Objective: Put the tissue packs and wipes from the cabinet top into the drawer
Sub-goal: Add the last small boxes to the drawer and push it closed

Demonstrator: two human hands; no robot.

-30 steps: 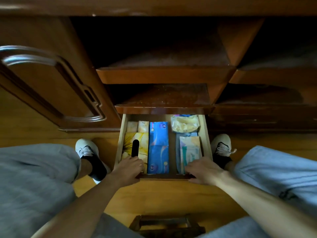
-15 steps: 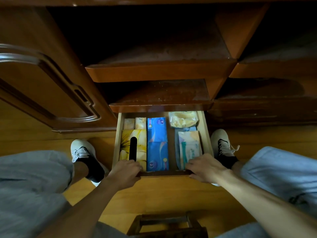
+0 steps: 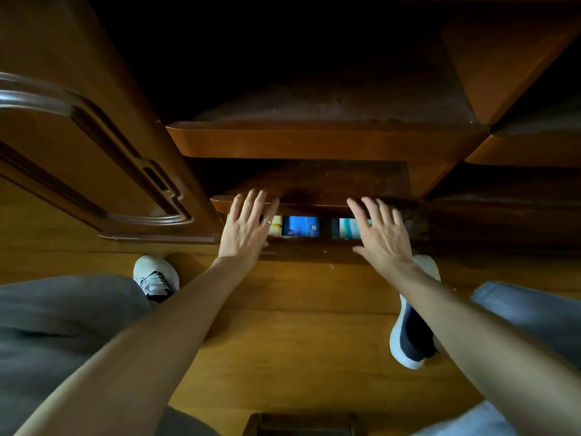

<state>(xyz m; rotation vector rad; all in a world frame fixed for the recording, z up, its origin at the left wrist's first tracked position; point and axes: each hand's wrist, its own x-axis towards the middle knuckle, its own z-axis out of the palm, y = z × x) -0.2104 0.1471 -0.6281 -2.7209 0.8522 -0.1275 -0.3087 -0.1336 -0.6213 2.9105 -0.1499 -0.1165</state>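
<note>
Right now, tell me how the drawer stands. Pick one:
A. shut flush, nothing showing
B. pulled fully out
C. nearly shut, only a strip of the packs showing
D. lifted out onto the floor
C: only a narrow gap of the drawer is left, with a strip of the blue pack showing between the left hand and right hand, both flat with straight fingers.
</note>
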